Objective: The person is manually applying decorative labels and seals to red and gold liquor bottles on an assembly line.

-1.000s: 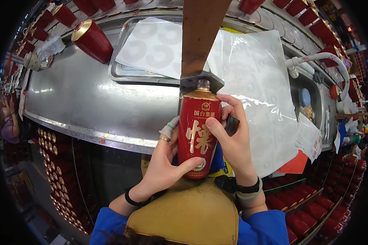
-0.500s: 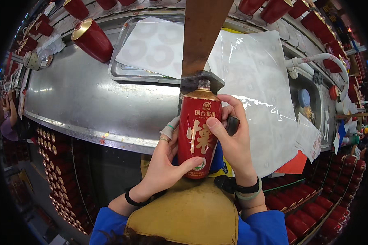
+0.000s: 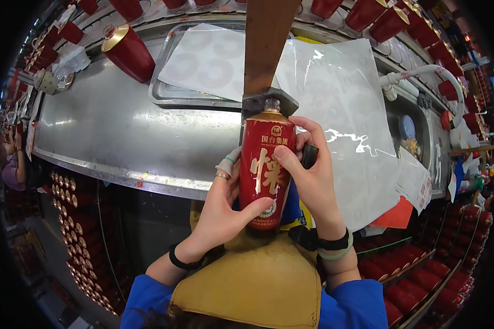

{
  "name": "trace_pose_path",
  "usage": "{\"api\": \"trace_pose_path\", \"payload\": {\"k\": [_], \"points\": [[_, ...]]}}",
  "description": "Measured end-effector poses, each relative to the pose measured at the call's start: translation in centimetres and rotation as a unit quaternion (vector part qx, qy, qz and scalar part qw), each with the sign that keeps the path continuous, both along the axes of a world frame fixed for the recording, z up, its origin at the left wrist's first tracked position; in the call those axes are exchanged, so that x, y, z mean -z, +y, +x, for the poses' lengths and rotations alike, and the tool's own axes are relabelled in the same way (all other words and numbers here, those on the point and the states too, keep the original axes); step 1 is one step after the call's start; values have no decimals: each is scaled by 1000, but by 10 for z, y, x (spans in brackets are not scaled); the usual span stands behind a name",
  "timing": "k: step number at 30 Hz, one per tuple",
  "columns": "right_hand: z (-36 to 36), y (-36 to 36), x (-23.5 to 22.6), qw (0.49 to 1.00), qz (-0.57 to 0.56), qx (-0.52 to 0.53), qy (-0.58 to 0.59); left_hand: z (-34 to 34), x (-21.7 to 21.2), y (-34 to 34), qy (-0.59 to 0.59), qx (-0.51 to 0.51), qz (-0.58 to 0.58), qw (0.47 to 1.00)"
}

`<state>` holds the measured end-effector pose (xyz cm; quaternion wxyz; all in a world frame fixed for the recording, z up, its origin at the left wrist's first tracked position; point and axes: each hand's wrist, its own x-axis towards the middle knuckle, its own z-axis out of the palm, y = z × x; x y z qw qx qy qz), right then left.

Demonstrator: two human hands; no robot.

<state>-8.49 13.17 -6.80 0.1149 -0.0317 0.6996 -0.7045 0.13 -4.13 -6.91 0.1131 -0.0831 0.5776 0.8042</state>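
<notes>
I hold a red bottle (image 3: pixel 264 170) with gold markings upright, its gold shoulder and neck pushed up into a dark metal fitting (image 3: pixel 269 103) at the foot of a brown post (image 3: pixel 269 44). My left hand (image 3: pixel 222 211) wraps the bottle's lower left side, thumb across the front near its base. My right hand (image 3: pixel 310 175) grips the upper right side, thumb on the front. A ring and a taped finger show on the left hand. A yellow apron (image 3: pixel 252 279) lies below the bottle.
A steel worktable (image 3: pixel 115 131) spans the middle, with a shallow steel tray (image 3: pixel 164 93) and clear plastic sheets (image 3: pixel 346 109) on it. A red bottle with a gold cap (image 3: pixel 129 52) lies at the far left. Rows of red bottles fill crates (image 3: pixel 71 219) below and to the right.
</notes>
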Motion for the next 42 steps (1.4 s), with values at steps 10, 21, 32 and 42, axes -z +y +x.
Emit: {"api": "trace_pose_path", "payload": {"k": [10,21,32,42], "points": [[-3,2,2,999,22,1,45,3,3,0,39,-8,1,999],[-1,5,6,998,10,-33,57,12,2,-6,21,8,1,1000],[0,8,4,996,44,-50,64,11,5,-6,37,18,-16,999],[73,42,-27,998,17,-5,53,13,7,-10,64,30,17,997]]}}
